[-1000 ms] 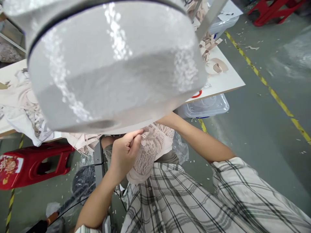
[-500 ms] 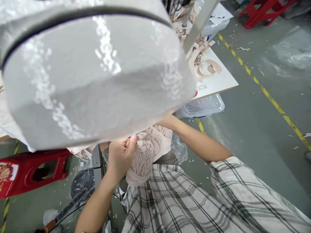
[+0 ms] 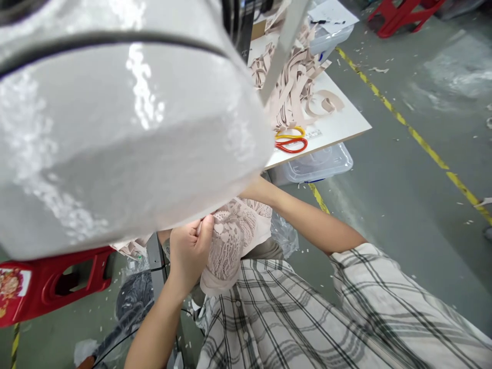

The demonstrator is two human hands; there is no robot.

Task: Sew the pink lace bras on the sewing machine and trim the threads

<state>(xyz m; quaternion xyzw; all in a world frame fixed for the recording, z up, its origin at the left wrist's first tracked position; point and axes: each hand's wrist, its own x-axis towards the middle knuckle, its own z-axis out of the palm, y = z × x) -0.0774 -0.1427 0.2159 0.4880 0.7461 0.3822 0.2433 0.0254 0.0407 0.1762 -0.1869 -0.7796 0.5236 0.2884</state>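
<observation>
Pale pink lace fabric, apparently a bra (image 3: 230, 241), hangs over my lap below the machine's edge. My left hand (image 3: 191, 246) is closed on its upper left edge, thumb pressed against the fingers. My right hand (image 3: 251, 187) reaches in from the right, at the far side of the lace. Its fingers are hidden behind the big glossy white machine head (image 3: 126, 148), probably a sewing machine, so its grip does not show. The machine also covers the upper part of the lace.
Scissors with red and yellow handles (image 3: 291, 140) lie on the white table (image 3: 346, 123), beside a heap of beige strips (image 3: 294, 87). Beneath is a clear plastic box (image 3: 319, 164). A red stool (image 3: 49, 282) stands at left, another red stool (image 3: 407, 15) far right.
The view has shifted, so the machine head sits further left and the scissors and more of the beige strips come into sight. Both hands stay nearly in place on the lace.
</observation>
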